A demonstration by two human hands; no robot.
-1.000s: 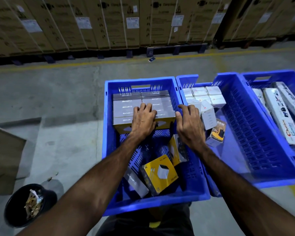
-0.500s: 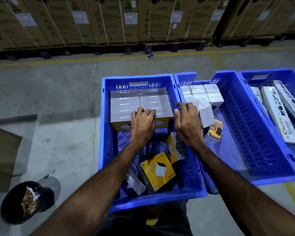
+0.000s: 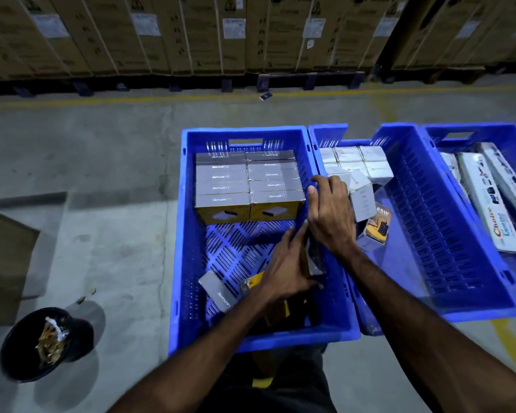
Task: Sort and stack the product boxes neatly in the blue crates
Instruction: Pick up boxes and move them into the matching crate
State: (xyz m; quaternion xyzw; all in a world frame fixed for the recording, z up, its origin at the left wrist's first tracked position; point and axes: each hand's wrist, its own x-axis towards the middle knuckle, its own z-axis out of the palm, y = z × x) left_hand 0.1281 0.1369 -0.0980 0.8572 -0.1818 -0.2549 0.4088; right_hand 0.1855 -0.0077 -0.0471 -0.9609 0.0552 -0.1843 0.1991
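I get one head-worn wide view, looking forward and down, close over the blue crates (image 3: pixel 176 234) on the floor (image 3: pixel 102 174), stacked cartons (image 3: pixel 191 31) beyond.

Layout. Three crates stand side by side on the floor (image 3: pixel 102 180). The left hand (image 3: pixel 283 269) lies inside the first crate (image 3: pixel 178 234); the right hand (image 3: pixel 331 216) lies over the wall shared with the second crate (image 3: pixel 429 308). Beyond the left hand, stacked boxes (image 3: pixel 248 186) fill the crate's far end; loose boxes (image 3: pixel 218 290) lie just left of and under it. Small boxes (image 3: pixel 367 162) sit beyond and right of the right hand. Long boxes (image 3: pixel 486 201) lie in the third crate (image 3: pixel 471 131), far right. A bin (image 3: pixel 21 347) stands well left.
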